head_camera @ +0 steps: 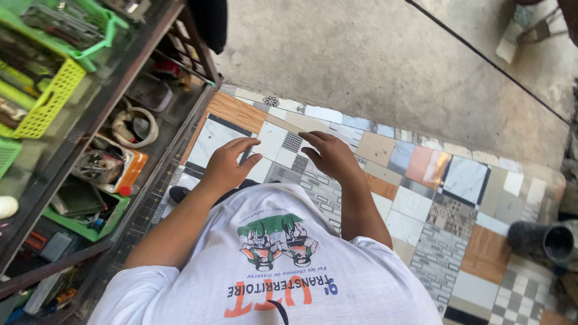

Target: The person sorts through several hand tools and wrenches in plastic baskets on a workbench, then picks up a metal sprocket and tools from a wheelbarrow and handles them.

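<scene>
Patchwork floor tiles (415, 204) of white, grey, wood-brown and mosaic patterns spread below the person, ending at a ragged edge where bare grey concrete (361, 54) begins and runs open toward the top. Both hands hover side by side above the tiles, in front of the white printed T-shirt (283, 271). Left hand (229, 165) has its fingers loosely spread and holds nothing; right hand (330, 155) is likewise empty, fingers slightly curled and pointing left, close to the left hand but apart from it. Along the left edge stands a dark metal shelf rack (102, 108), close beside the left arm, crowded with green and yellow plastic baskets (42, 96), tools and tins. At lower right a black pipe end (545, 241) lies on the tiles, well apart. A thin dark cable (481, 57) crosses the concrete.
</scene>
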